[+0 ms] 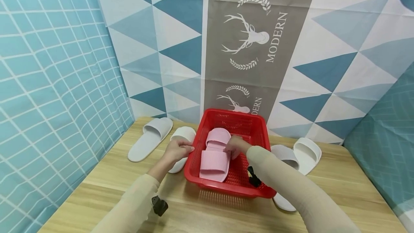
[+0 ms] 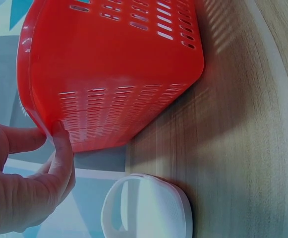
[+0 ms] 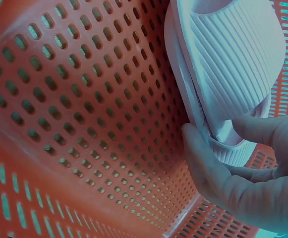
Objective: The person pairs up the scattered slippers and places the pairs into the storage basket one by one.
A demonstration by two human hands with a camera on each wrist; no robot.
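Note:
A red plastic basket (image 1: pixel 192 173) with slotted walls stands on the wooden table. In it lie pink slippers (image 1: pixel 211 161) with ribbed straps, one partly overlapping the other, toes pointing opposite ways. My right hand (image 1: pixel 236 147) reaches into the basket and pinches the slippers' edge. In the right wrist view, the thumb lies over the upper slipper (image 3: pixel 238 54) and the fingers curl round its side from below. My left hand (image 1: pixel 178 150) holds the basket's left rim. The left wrist view shows that rim (image 2: pixel 27 74) between thumb and fingers.
Left of the basket lie a white slipper (image 1: pixel 185 133) and, farther left, one with a grey strap (image 1: pixel 154 128). On the right are a grey-strapped slipper (image 1: pixel 284 154), partly behind my right arm, and a white one (image 1: pixel 307 154). A patterned cloth (image 1: pixel 181 46) hangs behind.

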